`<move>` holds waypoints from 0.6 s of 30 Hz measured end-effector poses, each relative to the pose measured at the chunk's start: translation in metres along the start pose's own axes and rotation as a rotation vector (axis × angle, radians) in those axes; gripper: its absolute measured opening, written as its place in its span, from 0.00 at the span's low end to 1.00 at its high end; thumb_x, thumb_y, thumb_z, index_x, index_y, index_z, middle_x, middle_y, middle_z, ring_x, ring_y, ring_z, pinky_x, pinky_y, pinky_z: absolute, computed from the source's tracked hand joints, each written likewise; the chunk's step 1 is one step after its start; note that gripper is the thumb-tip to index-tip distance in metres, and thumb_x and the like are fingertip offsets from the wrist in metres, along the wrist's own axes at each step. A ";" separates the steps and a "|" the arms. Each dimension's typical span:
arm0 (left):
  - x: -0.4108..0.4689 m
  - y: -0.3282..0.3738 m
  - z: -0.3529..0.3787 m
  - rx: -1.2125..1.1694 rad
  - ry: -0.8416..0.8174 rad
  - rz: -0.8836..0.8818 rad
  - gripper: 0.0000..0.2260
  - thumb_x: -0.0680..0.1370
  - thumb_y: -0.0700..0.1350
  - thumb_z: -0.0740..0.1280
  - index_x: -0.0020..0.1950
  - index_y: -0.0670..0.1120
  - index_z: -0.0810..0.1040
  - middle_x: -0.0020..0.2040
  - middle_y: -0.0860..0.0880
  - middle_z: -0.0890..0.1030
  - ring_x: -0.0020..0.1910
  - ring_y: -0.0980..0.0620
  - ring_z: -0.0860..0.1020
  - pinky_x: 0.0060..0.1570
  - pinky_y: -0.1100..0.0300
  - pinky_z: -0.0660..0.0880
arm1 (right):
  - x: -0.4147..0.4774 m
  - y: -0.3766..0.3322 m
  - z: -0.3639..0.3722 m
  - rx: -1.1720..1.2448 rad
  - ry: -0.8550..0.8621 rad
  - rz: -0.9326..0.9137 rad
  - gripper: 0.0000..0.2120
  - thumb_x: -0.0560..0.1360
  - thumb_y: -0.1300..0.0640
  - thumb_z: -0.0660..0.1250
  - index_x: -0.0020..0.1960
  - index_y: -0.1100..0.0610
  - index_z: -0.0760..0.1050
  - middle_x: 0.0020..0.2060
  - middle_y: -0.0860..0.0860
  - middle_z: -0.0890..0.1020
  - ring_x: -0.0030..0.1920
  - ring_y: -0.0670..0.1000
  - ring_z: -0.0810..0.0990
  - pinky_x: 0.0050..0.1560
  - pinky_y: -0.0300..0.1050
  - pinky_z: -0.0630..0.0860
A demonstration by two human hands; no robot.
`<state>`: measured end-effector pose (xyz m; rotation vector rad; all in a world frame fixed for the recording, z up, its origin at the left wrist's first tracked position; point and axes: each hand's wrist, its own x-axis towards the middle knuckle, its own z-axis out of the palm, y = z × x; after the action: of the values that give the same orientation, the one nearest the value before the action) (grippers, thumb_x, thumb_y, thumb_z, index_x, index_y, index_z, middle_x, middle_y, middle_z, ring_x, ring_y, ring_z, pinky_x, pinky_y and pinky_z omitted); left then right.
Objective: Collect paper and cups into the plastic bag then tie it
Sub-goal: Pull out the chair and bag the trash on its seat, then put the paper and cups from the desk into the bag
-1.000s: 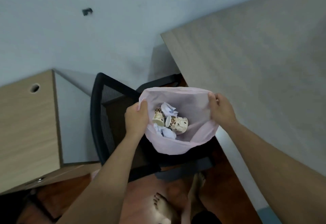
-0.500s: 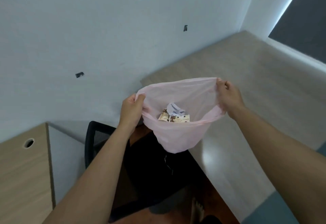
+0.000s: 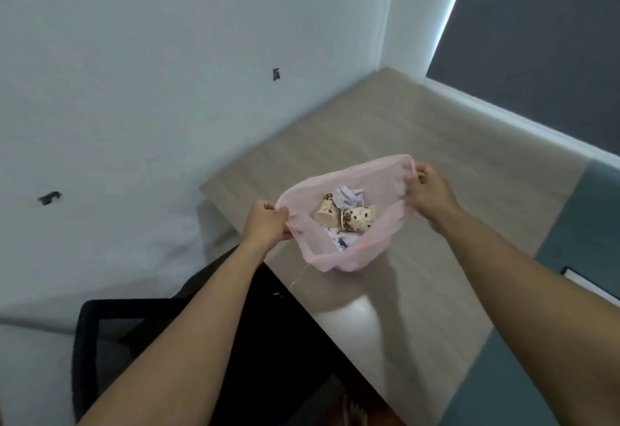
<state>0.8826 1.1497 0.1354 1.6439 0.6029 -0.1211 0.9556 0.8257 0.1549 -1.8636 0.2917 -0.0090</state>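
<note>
A thin pink plastic bag (image 3: 379, 244) is held open over the near-left corner of the wooden table (image 3: 419, 143). My left hand (image 3: 265, 224) grips the bag's left rim. My right hand (image 3: 427, 190) grips its right rim, fingers curled round the plastic. Inside lie two brown-spotted paper cups (image 3: 357, 219) on their sides, the other (image 3: 326, 212) to its left. Crumpled white paper (image 3: 349, 197) sits behind them, and more paper (image 3: 342, 241) in front. The bag's bottom hangs close to the tabletop; whether it touches is unclear.
A black mesh office chair (image 3: 110, 335) stands below left, beside the table edge. A white wall (image 3: 167, 73) runs behind. A dark window blind (image 3: 543, 39) is at the upper right. A teal mat (image 3: 577, 224) covers the table's right part.
Both hands have lifted the open bag from over the chair up and to the right, above the table corner. The view has tilted upward.
</note>
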 end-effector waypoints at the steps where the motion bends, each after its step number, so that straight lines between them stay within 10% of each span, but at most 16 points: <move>1: 0.003 -0.005 0.004 -0.022 -0.004 -0.023 0.07 0.82 0.38 0.66 0.57 0.42 0.70 0.56 0.32 0.84 0.39 0.38 0.88 0.39 0.45 0.86 | 0.000 0.009 -0.001 -0.003 -0.012 0.025 0.05 0.89 0.53 0.64 0.60 0.50 0.78 0.51 0.52 0.87 0.32 0.45 0.84 0.36 0.46 0.79; 8: 0.008 -0.025 -0.009 -0.037 -0.102 -0.057 0.34 0.77 0.48 0.73 0.78 0.49 0.61 0.58 0.41 0.87 0.45 0.40 0.89 0.50 0.44 0.87 | -0.024 0.042 0.005 -0.025 0.032 0.144 0.17 0.86 0.57 0.67 0.74 0.58 0.77 0.61 0.59 0.85 0.55 0.57 0.85 0.56 0.58 0.84; 11: 0.006 -0.027 -0.030 0.011 -0.165 -0.025 0.31 0.82 0.48 0.71 0.80 0.49 0.60 0.59 0.45 0.87 0.48 0.40 0.89 0.47 0.50 0.85 | -0.050 0.037 0.008 -0.096 0.054 0.141 0.20 0.86 0.59 0.66 0.76 0.59 0.75 0.62 0.55 0.83 0.59 0.55 0.83 0.57 0.48 0.78; 18: -0.018 -0.046 -0.125 0.226 -0.352 0.125 0.19 0.85 0.49 0.67 0.76 0.47 0.71 0.61 0.50 0.86 0.52 0.44 0.88 0.55 0.47 0.83 | -0.156 0.037 0.039 -0.150 0.143 0.195 0.30 0.85 0.51 0.68 0.84 0.55 0.66 0.79 0.58 0.74 0.75 0.56 0.77 0.77 0.57 0.72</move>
<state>0.8137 1.2650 0.1245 1.8184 0.2220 -0.3895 0.8033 0.8842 0.1297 -1.9788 0.5858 0.0140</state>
